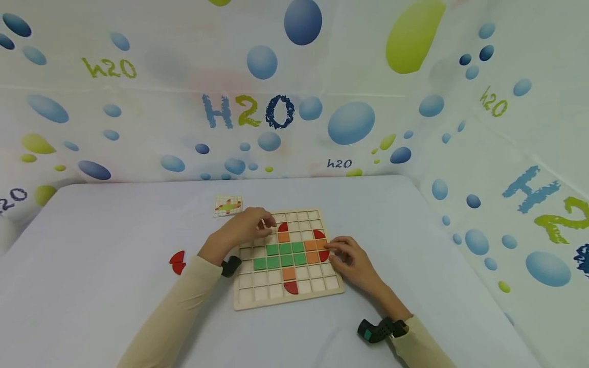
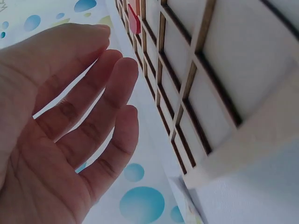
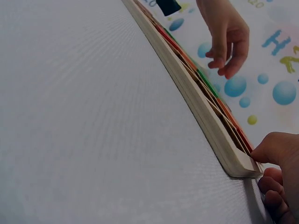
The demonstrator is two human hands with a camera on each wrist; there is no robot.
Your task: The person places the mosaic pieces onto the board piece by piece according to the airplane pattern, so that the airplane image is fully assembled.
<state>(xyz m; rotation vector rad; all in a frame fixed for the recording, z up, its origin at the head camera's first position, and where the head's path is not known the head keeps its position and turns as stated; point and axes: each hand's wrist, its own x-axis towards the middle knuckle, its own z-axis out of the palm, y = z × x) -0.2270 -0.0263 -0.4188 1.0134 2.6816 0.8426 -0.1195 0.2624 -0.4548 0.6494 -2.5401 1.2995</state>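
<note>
A wooden grid board (image 1: 236, 301) lies flat on the table with green, orange and red flat pieces in its cells. My left hand (image 1: 248, 225) hovers over its far left part, fingers loosely bent and holding nothing; in the left wrist view a gap separates the left hand (image 2: 79, 107) from the grid. At the board's right side, my right hand (image 1: 352, 260) grips the edge beside a red quarter-round piece (image 1: 324, 255). In the right wrist view, the right hand's thumb (image 3: 271, 148) touches the frame, with the other fingers curled by its side.
Red quarter-round pieces (image 1: 177, 262) lie on the table left of the board. A small pattern card (image 1: 227, 205) with a coloured design sits behind the left hand. White cloth with blue and green drops rises behind and at the right.
</note>
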